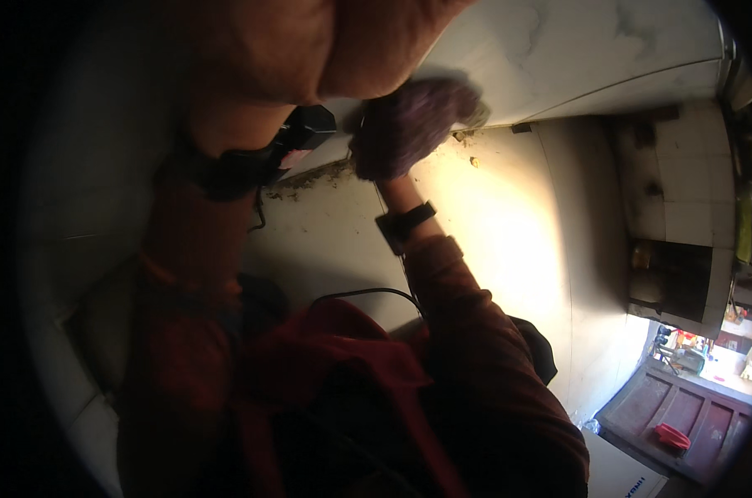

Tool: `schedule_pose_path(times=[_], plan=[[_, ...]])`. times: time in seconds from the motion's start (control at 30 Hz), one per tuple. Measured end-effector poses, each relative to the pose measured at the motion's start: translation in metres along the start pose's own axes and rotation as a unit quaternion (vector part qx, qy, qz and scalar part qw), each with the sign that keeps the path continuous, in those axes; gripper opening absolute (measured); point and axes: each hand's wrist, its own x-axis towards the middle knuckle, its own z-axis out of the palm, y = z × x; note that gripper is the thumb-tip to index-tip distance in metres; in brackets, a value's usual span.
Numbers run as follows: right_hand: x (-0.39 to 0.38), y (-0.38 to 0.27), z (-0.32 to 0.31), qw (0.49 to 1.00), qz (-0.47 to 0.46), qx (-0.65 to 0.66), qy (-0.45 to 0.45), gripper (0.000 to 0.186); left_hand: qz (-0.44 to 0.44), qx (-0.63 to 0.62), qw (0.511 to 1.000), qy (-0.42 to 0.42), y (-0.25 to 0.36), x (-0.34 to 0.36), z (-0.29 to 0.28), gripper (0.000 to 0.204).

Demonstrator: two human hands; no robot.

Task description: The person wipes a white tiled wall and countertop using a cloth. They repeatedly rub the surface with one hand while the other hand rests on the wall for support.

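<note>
My left hand (326, 50) is very close at the top of the view, with the heel and part of the palm showing. Its fingers run out of sight, so what they touch is hidden. A black device (301, 141) is strapped at the left wrist. Farther off, my right hand (405, 133) is covered by a mottled purple glove or cloth, blurred by motion, at the seam between two pale surfaces. A small greenish-grey bit (474, 112) shows at its tip, too smeared to name. A black band (407, 226) with a small box circles the right wrist.
Dark crumbs of dirt (309, 178) lie along the seam. Bright light falls on the pale tiled surface (500, 216). At the right are a dark square opening (671, 280), a brown panelled door (671, 407) with a red item (673, 436), and a white box (621, 469).
</note>
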Motion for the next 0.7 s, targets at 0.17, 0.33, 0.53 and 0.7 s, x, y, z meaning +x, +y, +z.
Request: schedule_pose_path(times=[0.17,0.33,0.53,0.7], plan=[[0.025,-0.013,-0.043,0.921,0.040,0.051,-0.385,0.050,-0.008,0.020,1.000,-0.017,0.001,0.001,-0.002,0.030],[0.106,-0.058,-0.097,0.981,-0.051,0.092,-0.161,0.042,-0.060,0.001,0.998,-0.022,0.007,-0.001,-0.005,0.038],[0.188,-0.067,-0.092,0.947,-0.264,0.165,0.076,0.044,-0.143,-0.144,0.978,0.046,0.001,0.010,-0.020,0.057],[0.162,-0.081,-0.081,0.972,-0.190,0.132,0.029,0.051,-0.108,-0.098,0.976,0.160,-0.006,0.033,-0.034,0.035]])
